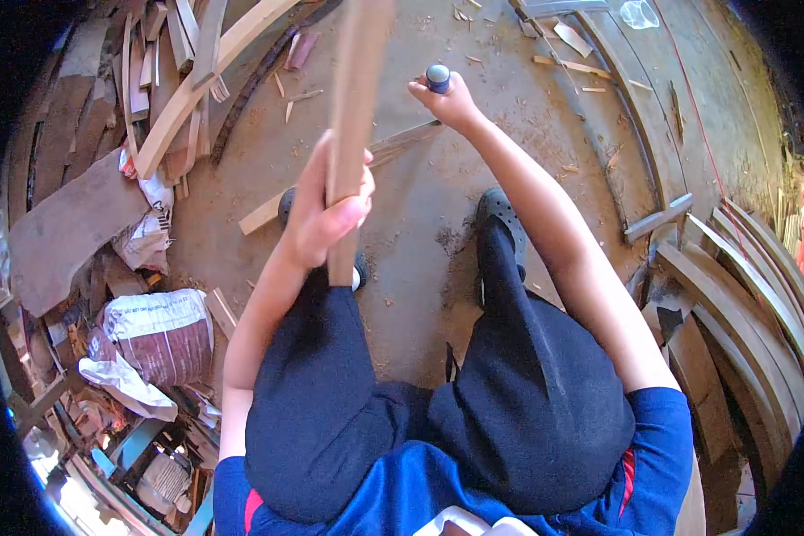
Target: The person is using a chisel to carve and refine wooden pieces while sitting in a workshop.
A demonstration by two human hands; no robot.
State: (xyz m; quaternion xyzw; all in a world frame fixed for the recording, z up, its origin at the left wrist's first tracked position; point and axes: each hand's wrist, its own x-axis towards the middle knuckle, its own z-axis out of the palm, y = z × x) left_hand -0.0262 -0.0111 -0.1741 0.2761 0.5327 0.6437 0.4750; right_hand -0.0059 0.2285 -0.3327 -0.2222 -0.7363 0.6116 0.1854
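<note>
My left hand point(335, 205) grips a pale wooden batten point(355, 80) held lengthwise, running from above my left leg up past the top edge of the view, its upper part slightly blurred. My right hand point(451, 103), out ahead on the right, is closed on a dark cylindrical tool point(438, 79) with a round silver end facing up; the rest of it is hidden. Beneath both hands, another wooden piece point(263, 212) lies diagonally on the concrete floor point(411, 223), partly hidden by my left hand and the batten.
Planks point(188, 98) and sacks point(156, 335) are piled at the left, beside a brown board point(71, 232). Long timbers point(741, 313) and metal lengths point(657, 217) lie at the right, with a red cord point(697, 116) and a clear plastic cup point(639, 13). Wood chips are scattered between them.
</note>
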